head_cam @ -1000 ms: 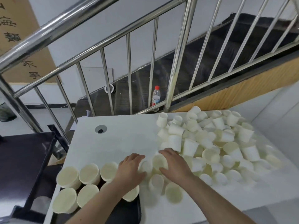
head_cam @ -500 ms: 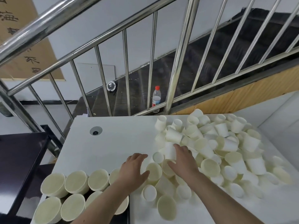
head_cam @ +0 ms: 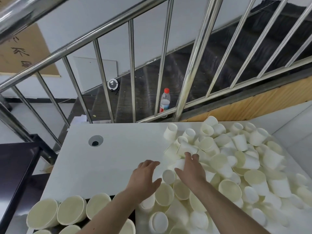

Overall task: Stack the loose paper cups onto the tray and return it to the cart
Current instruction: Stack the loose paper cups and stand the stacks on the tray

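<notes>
A big heap of loose white paper cups (head_cam: 236,166) covers the right half of the white table (head_cam: 109,162). Several cup stacks (head_cam: 70,210) lie on their sides on a dark tray (head_cam: 132,215) at the near left edge. My left hand (head_cam: 145,176) hovers with spread fingers at the heap's left edge and holds nothing. My right hand (head_cam: 190,169) lies with straight fingers on top of the cups. One cup lying on its side (head_cam: 173,169) sits between the two hands, next to my right thumb.
A dark cart surface (head_cam: 15,166) stands left of the table. A cable hole (head_cam: 95,141) is in the tabletop at the far left. A steel stair railing (head_cam: 190,65) rises behind the table, with a red-capped bottle (head_cam: 165,102) on the stairs beyond.
Both hands have moved away from the cups near the tray, forward to the heap's left edge. The left hand's fingers have spread.
</notes>
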